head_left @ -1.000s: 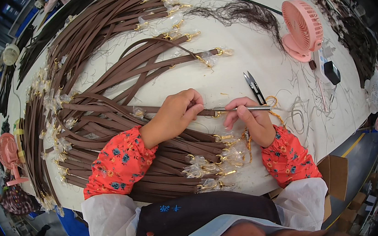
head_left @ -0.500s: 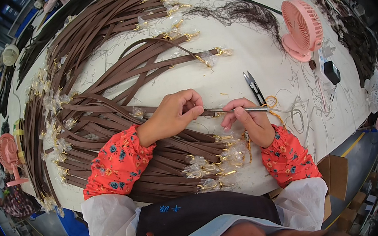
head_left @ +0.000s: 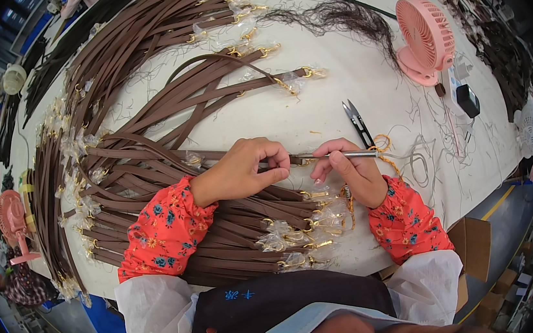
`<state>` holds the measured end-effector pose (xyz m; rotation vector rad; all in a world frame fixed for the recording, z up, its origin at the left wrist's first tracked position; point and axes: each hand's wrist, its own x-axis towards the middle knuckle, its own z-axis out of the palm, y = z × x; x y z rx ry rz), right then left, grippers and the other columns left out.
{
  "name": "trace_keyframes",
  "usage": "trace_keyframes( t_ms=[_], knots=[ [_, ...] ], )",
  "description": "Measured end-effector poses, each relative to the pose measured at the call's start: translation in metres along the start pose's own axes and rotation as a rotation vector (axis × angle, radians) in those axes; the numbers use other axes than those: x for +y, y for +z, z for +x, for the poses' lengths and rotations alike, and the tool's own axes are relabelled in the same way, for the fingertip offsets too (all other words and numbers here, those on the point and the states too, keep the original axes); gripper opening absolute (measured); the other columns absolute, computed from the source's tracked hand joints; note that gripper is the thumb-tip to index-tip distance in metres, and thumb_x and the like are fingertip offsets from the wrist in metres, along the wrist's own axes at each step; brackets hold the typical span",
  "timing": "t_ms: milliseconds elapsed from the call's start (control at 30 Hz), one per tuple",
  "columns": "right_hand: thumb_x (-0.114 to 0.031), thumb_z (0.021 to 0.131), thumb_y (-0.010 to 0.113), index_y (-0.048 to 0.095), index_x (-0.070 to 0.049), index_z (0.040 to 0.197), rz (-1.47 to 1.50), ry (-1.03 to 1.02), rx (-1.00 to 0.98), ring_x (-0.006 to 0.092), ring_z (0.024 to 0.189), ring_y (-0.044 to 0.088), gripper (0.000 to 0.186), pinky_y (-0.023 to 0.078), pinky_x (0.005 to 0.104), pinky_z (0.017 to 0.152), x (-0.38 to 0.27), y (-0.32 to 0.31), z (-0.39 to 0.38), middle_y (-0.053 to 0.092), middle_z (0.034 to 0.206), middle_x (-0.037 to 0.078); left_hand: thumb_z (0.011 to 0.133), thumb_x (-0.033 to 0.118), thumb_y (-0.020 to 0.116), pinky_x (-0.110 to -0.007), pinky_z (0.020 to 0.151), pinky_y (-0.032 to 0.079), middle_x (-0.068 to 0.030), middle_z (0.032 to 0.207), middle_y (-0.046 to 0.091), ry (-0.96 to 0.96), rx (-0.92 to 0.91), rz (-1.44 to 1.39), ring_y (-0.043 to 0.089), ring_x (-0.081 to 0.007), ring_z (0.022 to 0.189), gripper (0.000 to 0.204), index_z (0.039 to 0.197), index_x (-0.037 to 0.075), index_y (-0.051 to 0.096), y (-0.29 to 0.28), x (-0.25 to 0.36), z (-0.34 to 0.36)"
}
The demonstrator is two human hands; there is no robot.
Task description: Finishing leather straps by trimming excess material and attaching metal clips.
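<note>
My left hand (head_left: 241,169) pinches a flat brown strap (head_left: 296,160) near its end, thumb and forefinger closed over it. My right hand (head_left: 353,172) grips a slim silver pen-shaped tool (head_left: 362,153), which has yellow-orange cord tied at its rear. The tool's tip points left, right beside the gold-coloured metal fitting at the strap's end; whether they touch I cannot tell. Under and around my left forearm lie many similar brown straps (head_left: 251,210), their gold clasps wrapped in clear plastic (head_left: 280,235). Black thread snips (head_left: 357,124) rest just beyond my right hand.
More brown straps (head_left: 137,43) fan across the far left of the white table (head_left: 337,94). A pink fan (head_left: 425,39) stands at the right, near a power strip with a black plug (head_left: 467,101). Loose dark threads (head_left: 342,17) lie at the back. A cardboard box (head_left: 473,249) is below the table edge.
My left hand has shifted very slightly, its fingers still closed on the strap. The right hand and the pen-shaped tool have hardly moved.
</note>
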<state>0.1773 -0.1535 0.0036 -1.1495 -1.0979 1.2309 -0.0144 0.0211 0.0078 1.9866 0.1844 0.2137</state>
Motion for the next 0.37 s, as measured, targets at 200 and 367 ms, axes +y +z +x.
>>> trace_keyframes(
  t_ms=[200,367],
  knots=[
    [-0.027,0.107,0.04,0.05,0.003,0.121,-0.011,-0.011,-0.001,0.0146,0.085,0.06,0.035,0.049,0.0284,0.08,0.0,0.0,0.0,0.065,0.093,0.011,0.081,0.02,0.073,-0.033,0.063,0.046,-0.0072,0.074,0.064,0.117,-0.052,0.1,0.06,-0.0221,0.068,0.016,0.08,0.006,0.066,-0.002,-0.003,-0.001],
    [-0.028,0.107,0.039,0.05,0.003,0.122,-0.002,-0.015,0.013,0.0165,0.089,0.063,0.036,0.049,0.0289,0.082,0.001,-0.002,-0.001,0.065,0.095,0.012,0.081,0.025,0.074,-0.034,0.07,0.047,-0.0068,0.076,0.067,-0.137,-0.119,0.122,0.061,-0.0203,0.076,0.021,0.076,0.006,0.067,-0.009,0.014,-0.002]
  ],
)
